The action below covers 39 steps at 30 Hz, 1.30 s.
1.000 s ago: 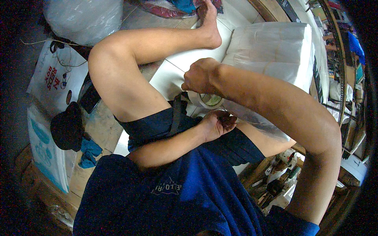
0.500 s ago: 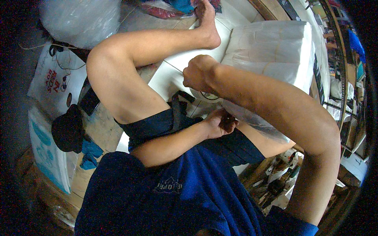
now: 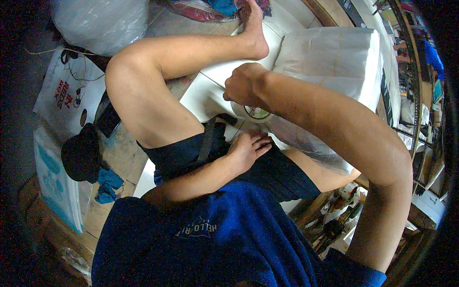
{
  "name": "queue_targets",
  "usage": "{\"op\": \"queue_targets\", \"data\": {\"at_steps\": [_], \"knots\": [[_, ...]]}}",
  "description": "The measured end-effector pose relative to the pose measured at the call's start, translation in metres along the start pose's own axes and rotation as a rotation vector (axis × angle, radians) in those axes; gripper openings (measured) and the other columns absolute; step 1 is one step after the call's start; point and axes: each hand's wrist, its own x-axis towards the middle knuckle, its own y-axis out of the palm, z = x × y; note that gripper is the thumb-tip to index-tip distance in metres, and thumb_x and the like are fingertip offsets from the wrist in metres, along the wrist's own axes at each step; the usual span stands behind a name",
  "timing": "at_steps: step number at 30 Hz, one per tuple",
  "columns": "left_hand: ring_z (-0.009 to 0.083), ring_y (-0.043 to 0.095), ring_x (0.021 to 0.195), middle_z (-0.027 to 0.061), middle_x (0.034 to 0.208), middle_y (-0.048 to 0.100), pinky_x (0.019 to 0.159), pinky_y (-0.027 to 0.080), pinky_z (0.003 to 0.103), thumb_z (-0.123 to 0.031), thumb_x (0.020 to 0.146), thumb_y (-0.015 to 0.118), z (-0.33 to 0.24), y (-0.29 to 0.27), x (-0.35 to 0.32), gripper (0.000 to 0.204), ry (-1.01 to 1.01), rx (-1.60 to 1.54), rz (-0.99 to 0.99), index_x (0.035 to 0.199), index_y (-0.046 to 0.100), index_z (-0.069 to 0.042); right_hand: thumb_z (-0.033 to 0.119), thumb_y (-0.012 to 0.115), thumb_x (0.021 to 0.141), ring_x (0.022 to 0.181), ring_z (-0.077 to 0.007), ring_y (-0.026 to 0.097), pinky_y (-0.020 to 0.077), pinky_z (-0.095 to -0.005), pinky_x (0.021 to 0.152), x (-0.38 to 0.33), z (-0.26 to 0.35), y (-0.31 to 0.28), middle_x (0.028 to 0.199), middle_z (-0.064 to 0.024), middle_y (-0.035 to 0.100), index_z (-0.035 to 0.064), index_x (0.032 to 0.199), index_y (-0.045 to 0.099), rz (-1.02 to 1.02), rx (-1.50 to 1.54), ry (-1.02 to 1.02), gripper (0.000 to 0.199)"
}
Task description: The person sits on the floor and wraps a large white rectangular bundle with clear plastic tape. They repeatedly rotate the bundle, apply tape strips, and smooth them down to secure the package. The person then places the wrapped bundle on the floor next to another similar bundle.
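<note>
My left hand [image 3: 249, 150] lies palm down over the dark shorts [image 3: 277, 174], fingers stretched and a little apart. No object shows in it. Above it my right hand [image 3: 246, 85] is closed in a fist; whatever its fingers may grip is hidden. Just under the right wrist shows a round ring like a tape roll [image 3: 258, 114], partly covered. A white bundle in clear plastic [image 3: 330, 52] rests beyond the right forearm, and loose clear film [image 3: 315, 150] hangs below that forearm. Near the left hand is a black strap-like piece [image 3: 206, 139].
My bent leg [image 3: 143, 95] crosses the left side. Beyond it are a black hat [image 3: 80, 154], blue cloth [image 3: 109, 185] and a white printed sheet [image 3: 52, 95]. A large plastic-wrapped bundle [image 3: 100, 24] stands at the far left; a metal rack [image 3: 417, 86] lines the right.
My left hand has moved left and turned from curled, palm partly up, to palm down with stretched fingers. The right fist stays nearly in place, and more of the ring shows beneath it.
</note>
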Motion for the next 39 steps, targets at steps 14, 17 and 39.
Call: {"op": "queue_targets", "data": {"at_steps": [14,17,39], "knots": [[0.0281,0.039,0.129,0.0145,0.137,0.045,0.11,0.027,0.039,-0.023,0.086,0.058,0.042,0.017,0.008,0.061,0.441,0.817,0.224,0.138,0.036,-0.001,0.009,0.063,0.079,0.1,-0.0344,0.065,0.0537,-0.0477,0.079,0.005,-0.037,-0.002,0.106,-0.0115,0.067,0.0129,0.111,0.059,0.052,0.114,-0.108,0.033],[0.0286,0.024,0.138,0.0172,0.148,0.027,0.115,0.018,0.04,-0.028,0.086,0.059,0.028,0.034,0.0,0.08,0.41,0.816,0.259,0.145,0.013,0.0,0.009,0.058,0.081,0.096,-0.0356,0.066,0.0526,-0.0497,0.078,0.018,-0.056,0.026,0.1,-0.0133,0.068,0.012,0.112,0.058,-0.036,0.173,-0.192,0.031],[0.0306,0.015,0.143,0.0225,0.154,0.013,0.117,0.01,0.04,-0.018,0.084,0.058,-0.006,0.073,0.001,0.089,0.35,1.055,0.516,0.148,0.002,0.004,0.003,0.051,0.084,0.084,-0.0371,0.064,0.051,-0.0459,0.071,-0.081,-0.206,0.016,0.09,-0.0175,0.064,0.0065,0.101,0.056,-0.238,0.151,0.049,0.018]]}}
